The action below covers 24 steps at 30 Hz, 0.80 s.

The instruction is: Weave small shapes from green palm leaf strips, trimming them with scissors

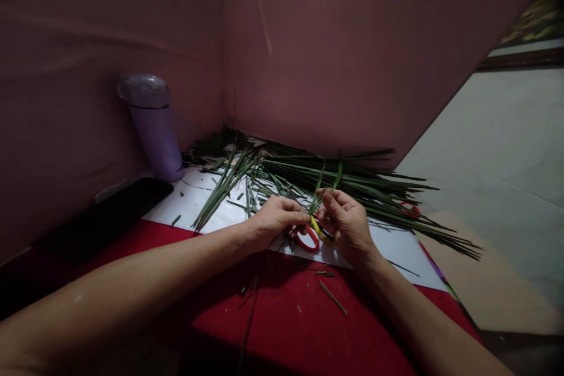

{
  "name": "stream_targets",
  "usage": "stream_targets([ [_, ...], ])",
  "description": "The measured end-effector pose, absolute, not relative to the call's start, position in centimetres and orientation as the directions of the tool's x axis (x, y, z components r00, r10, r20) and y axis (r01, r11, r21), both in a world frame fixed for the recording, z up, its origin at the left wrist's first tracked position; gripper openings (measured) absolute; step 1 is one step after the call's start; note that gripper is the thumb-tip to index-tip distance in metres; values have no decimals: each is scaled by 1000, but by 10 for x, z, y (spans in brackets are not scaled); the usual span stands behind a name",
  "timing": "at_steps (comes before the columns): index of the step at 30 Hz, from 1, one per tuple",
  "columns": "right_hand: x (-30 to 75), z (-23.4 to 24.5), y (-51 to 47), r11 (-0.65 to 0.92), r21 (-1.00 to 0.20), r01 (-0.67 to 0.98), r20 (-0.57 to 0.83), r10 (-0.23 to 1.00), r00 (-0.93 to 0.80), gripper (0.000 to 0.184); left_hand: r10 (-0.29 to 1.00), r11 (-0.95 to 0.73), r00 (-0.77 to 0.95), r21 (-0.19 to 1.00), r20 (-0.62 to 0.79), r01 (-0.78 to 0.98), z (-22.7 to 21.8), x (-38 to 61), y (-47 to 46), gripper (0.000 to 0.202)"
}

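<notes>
Over the front of a white sheet, both hands work close together on narrow green leaf strips. Thumb and fingertips of my left hand pinch the lower end of the strips. My right hand is closed at their other side, its thumb and index finger pressed together on a strip; long ends stick up above it. Scissors handles in red, yellow and black lie just under and between the hands, their blades hidden.
Long green leaves lie piled at the back right, a smaller bundle to the left. A purple tumbler and a dark flat object stand and lie at left. Leaf scraps litter the red cloth. Pink walls close off the back.
</notes>
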State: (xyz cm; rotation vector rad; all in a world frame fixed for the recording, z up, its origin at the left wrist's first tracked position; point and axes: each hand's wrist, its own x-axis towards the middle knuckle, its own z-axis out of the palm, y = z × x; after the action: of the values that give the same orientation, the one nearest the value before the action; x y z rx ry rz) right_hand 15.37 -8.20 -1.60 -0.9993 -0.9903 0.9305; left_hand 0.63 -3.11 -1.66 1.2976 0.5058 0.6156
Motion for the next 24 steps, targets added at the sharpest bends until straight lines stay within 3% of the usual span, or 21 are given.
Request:
stream_targets([
  [6, 149, -16, -84, 303, -940, -159, 227, 899, 375, 26, 726, 194, 687, 949, 32, -250, -20, 7, -27, 18],
  [10, 144, -15, -86, 200, -963, -181, 144, 949, 279, 26, 723, 191, 689, 945, 47, -265, -18, 6, -29, 19],
  [24, 139, -11, -89, 125, -966, -227, 77, 975, 210, 32, 641, 150, 765, 969, 58, -199, -14, 3, -32, 21],
])
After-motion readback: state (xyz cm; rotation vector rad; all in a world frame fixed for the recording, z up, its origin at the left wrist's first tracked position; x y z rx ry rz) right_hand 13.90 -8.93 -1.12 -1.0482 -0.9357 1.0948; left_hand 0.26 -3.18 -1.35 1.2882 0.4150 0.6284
